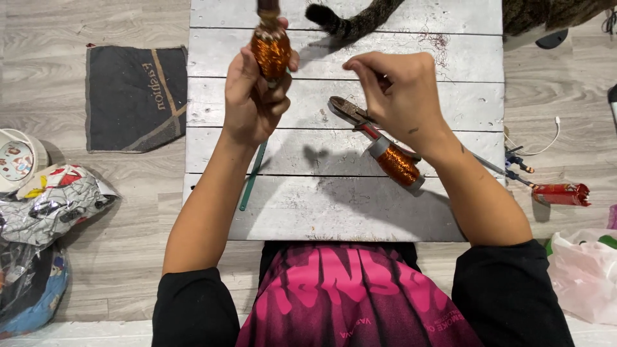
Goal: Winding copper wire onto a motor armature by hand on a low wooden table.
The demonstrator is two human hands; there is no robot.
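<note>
Left hand (254,96) fingers grip a copper wire coil (270,51); right hand (398,96) fingers pinch together above pliers (350,110) on the worktop (308,205).

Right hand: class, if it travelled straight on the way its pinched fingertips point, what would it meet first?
The right hand points left toward the copper-wire-wound coil gripped in the left hand. That coil or its holding fingers would probably come first, though depth is unclear.

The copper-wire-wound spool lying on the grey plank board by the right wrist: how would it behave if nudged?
The copper-wire-wound spool looks cylindrical and lies on its side, so it would probably roll. Its grey end flanges may steer it in a curve. The dense winding suggests it is heavy for its size. The red-handled pliers beside it might block it.
</note>
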